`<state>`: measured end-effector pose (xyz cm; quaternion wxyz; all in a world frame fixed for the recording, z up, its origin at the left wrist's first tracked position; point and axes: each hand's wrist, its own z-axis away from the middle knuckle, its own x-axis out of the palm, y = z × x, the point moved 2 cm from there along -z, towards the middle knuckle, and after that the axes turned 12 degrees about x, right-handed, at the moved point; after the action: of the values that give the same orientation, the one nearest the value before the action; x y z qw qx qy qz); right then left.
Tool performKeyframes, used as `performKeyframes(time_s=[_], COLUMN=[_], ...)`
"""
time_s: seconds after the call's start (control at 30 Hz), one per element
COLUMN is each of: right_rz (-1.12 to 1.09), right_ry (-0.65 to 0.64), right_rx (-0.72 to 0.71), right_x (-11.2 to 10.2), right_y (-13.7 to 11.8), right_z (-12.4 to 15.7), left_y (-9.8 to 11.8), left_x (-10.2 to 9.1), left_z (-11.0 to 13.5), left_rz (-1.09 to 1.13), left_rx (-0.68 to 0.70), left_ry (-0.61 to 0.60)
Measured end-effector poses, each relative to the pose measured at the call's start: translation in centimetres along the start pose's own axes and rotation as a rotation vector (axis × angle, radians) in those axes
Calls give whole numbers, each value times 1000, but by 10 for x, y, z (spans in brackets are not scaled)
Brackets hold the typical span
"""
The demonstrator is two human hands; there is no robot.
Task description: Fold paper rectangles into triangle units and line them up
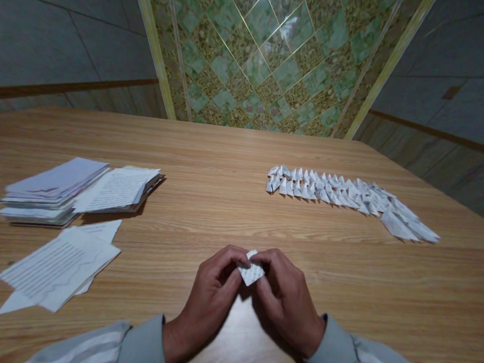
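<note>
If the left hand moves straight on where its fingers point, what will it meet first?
Past the folded paper it holds, the left hand would likely meet the right hand first; depth is unclear.

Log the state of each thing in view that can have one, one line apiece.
Left hand: fingers closed on the small paper.
Right hand: fingers closed on the small paper.
Small paper: folded, held up between both hands.
Left paper pile: stacked.
Written-on pile: stacked, top sheets askew.
Loose sheets: overlapping, fanned unevenly.
Paper pieces: folded, lined up in two rows.
</note>
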<state>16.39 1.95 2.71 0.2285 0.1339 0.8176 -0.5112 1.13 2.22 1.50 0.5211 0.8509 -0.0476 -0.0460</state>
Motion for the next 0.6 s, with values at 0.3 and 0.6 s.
performKeyframes(time_s=[0.3, 0.6], right_rz=[-123, -358], right_ry=[-47, -51], right_rx=[136, 457], right_x=[-4, 3], right_y=[1, 16], right_z=[-2, -4], left_y=[-7, -12], left_x=[2, 2], left_z=[0, 1], left_rz=[45, 25], left_rx=[-150, -137], left_ry=[-9, 3])
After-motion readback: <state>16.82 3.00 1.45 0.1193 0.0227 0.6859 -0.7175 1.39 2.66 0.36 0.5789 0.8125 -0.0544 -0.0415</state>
